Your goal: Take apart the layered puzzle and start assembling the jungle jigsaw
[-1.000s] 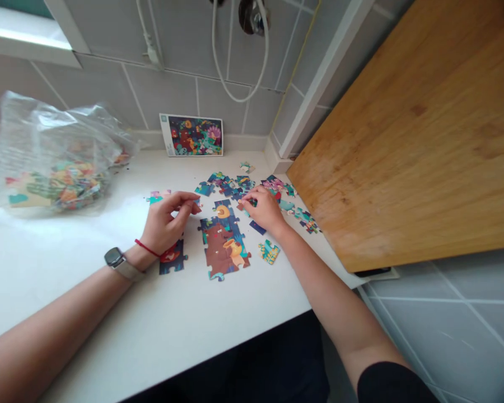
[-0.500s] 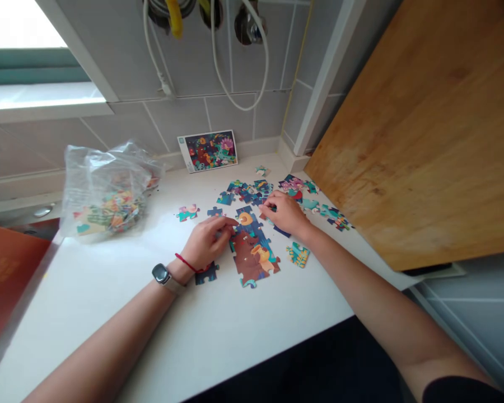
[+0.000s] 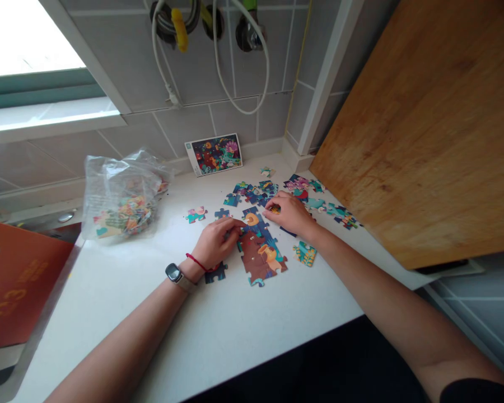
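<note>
A partly joined jigsaw puzzle [image 3: 256,252] with a brown animal figure lies on the white countertop between my hands. My left hand [image 3: 218,240] is closed, its fingertips at the upper left edge of the joined section; whatever sits between them is hidden. Above the section's upper right side, my right hand [image 3: 292,212] pinches a puzzle piece [image 3: 274,209] with orange on it, mostly covered by the fingers. Beside my left wrist is a dark piece [image 3: 217,273]. Under my right forearm's near side lies a teal piece with yellow leaves [image 3: 304,254].
Loose puzzle pieces [image 3: 252,192] cluster behind my hands, and more pieces [image 3: 342,214] run along the wooden panel [image 3: 424,140] at right. A picture card [image 3: 216,154] leans on the tiled wall. At left stand a clear bag of pieces [image 3: 126,196] and an orange box [image 3: 21,280].
The view has shifted a little, so everything sits slightly further right. My right fingers have tilted, showing orange on the piece under them. My left hand stays at the puzzle's edge.
</note>
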`<action>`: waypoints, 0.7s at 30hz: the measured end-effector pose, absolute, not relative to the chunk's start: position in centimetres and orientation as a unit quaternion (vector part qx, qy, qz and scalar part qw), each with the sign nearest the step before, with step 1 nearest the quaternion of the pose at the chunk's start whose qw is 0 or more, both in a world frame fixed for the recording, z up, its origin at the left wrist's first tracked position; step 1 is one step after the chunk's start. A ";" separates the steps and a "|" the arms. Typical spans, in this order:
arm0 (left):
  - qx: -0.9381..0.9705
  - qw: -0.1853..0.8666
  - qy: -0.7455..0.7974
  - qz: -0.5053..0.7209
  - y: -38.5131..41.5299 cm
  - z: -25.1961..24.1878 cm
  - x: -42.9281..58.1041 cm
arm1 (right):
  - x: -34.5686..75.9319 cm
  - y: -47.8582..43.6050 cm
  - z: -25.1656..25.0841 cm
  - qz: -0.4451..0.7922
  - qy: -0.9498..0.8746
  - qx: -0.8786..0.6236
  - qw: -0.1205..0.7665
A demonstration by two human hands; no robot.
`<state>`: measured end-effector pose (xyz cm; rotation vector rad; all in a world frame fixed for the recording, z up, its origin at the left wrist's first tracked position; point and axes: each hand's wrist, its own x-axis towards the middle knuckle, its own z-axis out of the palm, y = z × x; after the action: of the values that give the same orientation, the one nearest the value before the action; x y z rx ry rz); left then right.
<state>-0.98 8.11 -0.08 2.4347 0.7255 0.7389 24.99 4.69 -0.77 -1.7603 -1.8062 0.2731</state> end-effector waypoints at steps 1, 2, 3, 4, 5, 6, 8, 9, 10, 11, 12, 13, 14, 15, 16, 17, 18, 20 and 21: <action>0.897 0.238 0.258 0.270 8.1 -0.1 -1.0 | 25.1 4.7 -0.8 0.101 -0.681 -0.662 0.296; 0.902 0.229 0.248 0.269 8.1 -0.1 -1.0 | 25.2 4.8 -0.9 0.099 -0.681 -0.663 0.296; 0.907 0.219 0.236 0.270 8.1 -0.1 -1.0 | 25.3 4.9 -0.9 0.097 -0.680 -0.664 0.295; 0.912 0.208 0.226 0.271 8.1 -0.1 -1.0 | 25.4 4.9 -1.0 0.094 -0.678 -0.667 0.294; 0.918 0.197 0.217 0.268 8.0 -0.1 -1.0 | 25.6 5.0 -1.1 0.091 -0.676 -0.669 0.294; 0.923 0.188 0.211 0.261 8.0 -0.1 -1.0 | 25.8 5.1 -1.1 0.088 -0.673 -0.673 0.294; 0.934 0.171 0.201 0.240 7.8 0.0 -0.9 | 26.1 5.1 -1.1 0.083 -0.665 -0.682 0.293; 0.939 0.165 0.195 0.230 7.7 0.0 -0.9 | 26.3 5.2 -1.1 0.080 -0.661 -0.687 0.291; 0.942 0.160 0.189 0.224 7.7 0.0 -0.8 | 26.4 5.1 -1.1 0.078 -0.657 -0.692 0.288; 0.945 0.157 0.184 0.222 7.6 0.0 -0.8 | 26.4 5.1 -1.0 0.076 -0.653 -0.697 0.285; 0.945 0.156 0.181 0.222 7.6 0.0 -0.8 | 26.4 5.1 -1.0 0.072 -0.651 -0.701 0.281; 0.946 0.157 0.178 0.222 7.6 0.0 -0.8 | 26.4 5.0 -0.9 0.069 -0.650 -0.703 0.279; 0.946 0.159 0.176 0.221 7.6 0.0 -0.8 | 26.3 4.9 -0.9 0.065 -0.650 -0.704 0.279; 0.945 0.162 0.176 0.220 7.6 0.0 -0.8 | 26.3 4.9 -0.9 0.061 -0.649 -0.705 0.280; 0.945 0.165 0.177 0.220 7.6 0.1 -0.8 | 26.2 4.9 -0.9 0.059 -0.648 -0.704 0.284; 0.944 0.168 0.178 0.221 7.6 0.1 -0.8 | 26.1 4.8 -0.9 0.058 -0.647 -0.703 0.289; 0.944 0.170 0.178 0.222 7.6 0.1 -0.8 | 26.1 4.8 -1.0 0.056 -0.646 -0.702 0.294; 0.943 0.172 0.178 0.224 7.6 0.1 -0.8 | 26.0 4.9 -1.2 0.051 -0.647 -0.696 0.307; 0.943 0.171 0.177 0.225 7.6 0.1 -0.8 | 25.9 4.9 -1.3 0.049 -0.649 -0.691 0.314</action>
<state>-0.81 7.64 0.07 2.6764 0.5012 0.6392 25.90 4.85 -1.30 -1.8225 -1.7101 0.1287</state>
